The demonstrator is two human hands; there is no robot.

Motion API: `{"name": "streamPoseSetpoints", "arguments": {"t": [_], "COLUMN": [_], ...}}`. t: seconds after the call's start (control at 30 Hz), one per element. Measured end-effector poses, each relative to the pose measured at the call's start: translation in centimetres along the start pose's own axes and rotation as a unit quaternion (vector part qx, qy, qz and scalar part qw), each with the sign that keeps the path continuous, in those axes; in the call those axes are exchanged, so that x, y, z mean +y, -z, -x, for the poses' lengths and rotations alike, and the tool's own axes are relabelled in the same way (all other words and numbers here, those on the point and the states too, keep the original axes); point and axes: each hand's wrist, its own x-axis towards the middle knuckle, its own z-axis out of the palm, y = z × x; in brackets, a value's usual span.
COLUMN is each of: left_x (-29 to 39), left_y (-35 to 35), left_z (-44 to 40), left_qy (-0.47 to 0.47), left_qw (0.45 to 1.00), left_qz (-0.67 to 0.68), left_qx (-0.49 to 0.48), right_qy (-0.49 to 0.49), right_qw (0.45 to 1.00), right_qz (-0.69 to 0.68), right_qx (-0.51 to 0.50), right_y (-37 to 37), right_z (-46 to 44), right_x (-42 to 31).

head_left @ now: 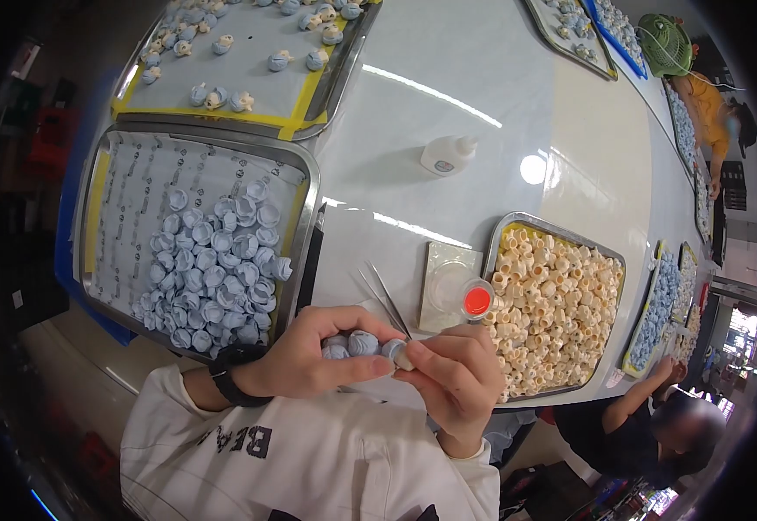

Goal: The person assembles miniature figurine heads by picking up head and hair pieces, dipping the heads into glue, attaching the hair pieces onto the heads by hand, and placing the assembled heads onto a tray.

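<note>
My left hand (309,356), with a dark band on its wrist, is curled around several small blue-grey rounded pieces (362,344). Its fingertips meet those of my right hand (456,373) in front of my chest. Between them sits a small cream piece (403,358), pinched by my right fingers against a blue-grey piece (392,348); how far they fit together is hidden. Metal tweezers (382,295) lie just beyond my fingers. Behind my right hand, a clear round cup with a red-orange inside (477,301) stands by a pale square block (435,319).
Hollow blue-grey shells fill part of a left tray (122,200). Another tray (257,35) beyond it holds blue-and-cream pieces. Cream pieces fill a right tray (510,217). A white bottle (449,156) stands mid-table. Two people (604,434) work along the right side, near more trays.
</note>
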Motion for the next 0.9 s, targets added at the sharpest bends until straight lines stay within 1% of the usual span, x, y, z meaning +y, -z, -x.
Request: {"name": "streamPoseSetpoints", "arguments": {"t": [0.03, 0.1, 0.17, 0.23, 0.27, 0.33, 0.37, 0.4, 0.43, 0.47, 0.5, 0.53, 0.63, 0.67, 0.7, 0.73, 0.77, 0.8, 0.87, 0.9], "left_x": [-0.1, -0.3, -0.5, -0.4, -0.2, 0.0, 0.0, 0.0, 0.1, 0.4, 0.6, 0.5, 0.0, 0.0, 0.0, 0.1, 0.2, 0.3, 0.3, 0.4], "left_y": [0.0, -0.1, -0.1, 0.0, 0.0, 0.0, -0.1, -0.1, -0.2, -0.2, -0.2, -0.1, 0.3, 0.3, 0.3, 0.2, 0.0, 0.0, 0.2, 0.2], "left_z": [0.0, -0.1, -0.1, -0.1, -0.1, -0.1, -0.1, -0.1, -0.1, 0.0, 0.0, 0.0, 0.0, -0.1, -0.1, -0.1, -0.1, -0.1, -0.1, 0.0], "left_qy": [0.000, -0.012, -0.004, 0.004, 0.010, 0.016, -0.012, -0.039, -0.039, -0.014, 0.012, 0.012, 0.035, 0.023, 0.012, 0.012, 0.017, 0.023, 0.032, 0.041], "left_qw": [1.000, 1.000, 1.000, 1.000, 1.000, 0.999, 0.999, 0.998, 0.998, 0.999, 0.997, 0.997, 0.994, 0.995, 0.995, 0.995, 0.996, 0.996, 0.997, 0.998], "left_qz": [0.000, -0.011, -0.004, 0.002, 0.008, 0.014, 0.010, 0.005, 0.004, 0.033, 0.062, 0.061, 0.084, 0.074, 0.065, 0.065, 0.071, 0.078, 0.054, 0.031], "left_qx": [0.000, 0.003, -0.003, -0.009, -0.018, -0.027, -0.035, -0.042, -0.041, -0.038, -0.035, -0.034, -0.063, -0.069, -0.076, -0.076, -0.055, -0.035, -0.034, -0.033], "right_qy": [0.011, 0.017, 0.024, 0.007, 0.006, -0.011, -0.011, -0.070, -0.128, -0.128, -0.144, -0.161, -0.159, -0.159, -0.138, -0.116, -0.116, -0.100, -0.084, -0.096], "right_qw": [0.999, 1.000, 0.999, 0.999, 0.999, 0.994, 0.993, 0.984, 0.967, 0.966, 0.962, 0.956, 0.945, 0.945, 0.952, 0.959, 0.959, 0.967, 0.974, 0.969], "right_qz": [0.028, 0.022, 0.017, -0.025, -0.025, -0.108, -0.108, -0.166, -0.222, -0.223, -0.230, -0.236, -0.273, -0.273, -0.256, -0.238, -0.238, -0.216, -0.194, -0.227], "right_qx": [-0.011, -0.012, -0.012, -0.037, -0.037, -0.034, -0.034, -0.013, 0.008, 0.007, -0.031, -0.068, -0.079, -0.080, -0.092, -0.104, -0.104, -0.094, -0.084, -0.032], "right_y": [0.0, -0.2, -0.1, 0.4, 0.6, 0.7, 0.6, 0.3, 0.2, 0.3, 0.4, 0.6, 0.7, 0.8, 0.9, 1.0, 0.9, 0.8, 0.2, -0.4], "right_z": [0.1, 0.1, 0.2, 0.2, 0.3, 0.6, 0.7, 1.0, 1.1, 1.0, 0.8, 0.7, 0.5, 0.4, 0.3, 0.2, 0.1, 0.0, 0.2, 0.9], "right_x": [0.0, 0.3, 0.3, 0.1, 0.3, 0.7, 0.6, 0.4, 0.4, 0.3, 0.2, 0.1, -0.3, -0.3, -0.2, -0.1, -0.1, -0.3, -0.4, -0.3]}}
